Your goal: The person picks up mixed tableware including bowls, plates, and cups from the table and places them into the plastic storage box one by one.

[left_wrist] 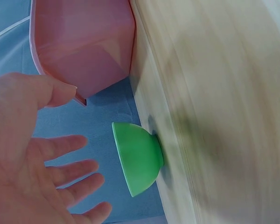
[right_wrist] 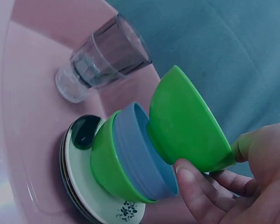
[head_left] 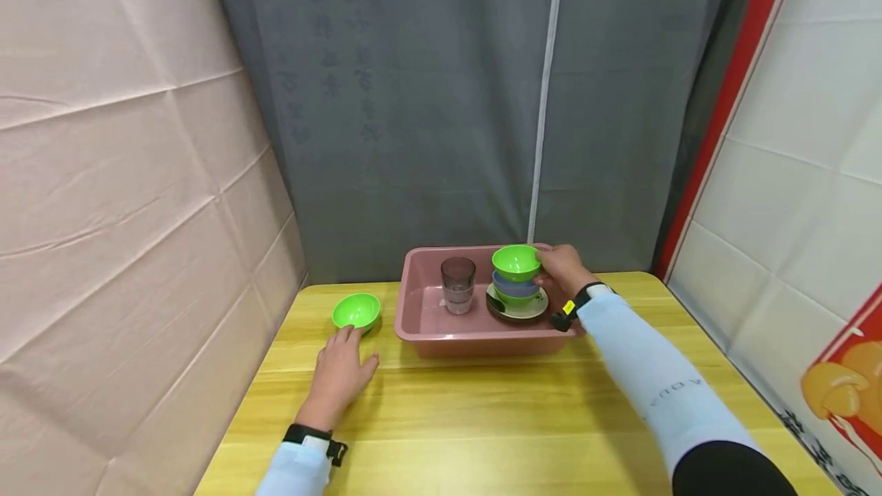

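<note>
My right hand (head_left: 563, 268) pinches the side of a green bowl (right_wrist: 189, 123), thumb and fingers at its rim. That bowl is tilted just over a blue bowl (right_wrist: 142, 151), which nests in a second green bowl (right_wrist: 105, 163). Below them lies a stack of plates (right_wrist: 77, 179) in the pink basin (head_left: 482, 344). Another green bowl (head_left: 357, 311) stands upright on the table at the left. Close in front of it is my left hand (head_left: 341, 373), fingers spread and holding nothing; the left wrist view (left_wrist: 139, 158) shows a gap between the fingers and the bowl.
Stacked clear and dark tumblers (right_wrist: 102, 56) stand in the basin, left of the bowls. The wooden table (head_left: 468, 419) ends at a grey curtain (head_left: 413, 113) behind. A pale cloth wall (head_left: 138, 174) rises at the left and a white panel (head_left: 792, 197) at the right.
</note>
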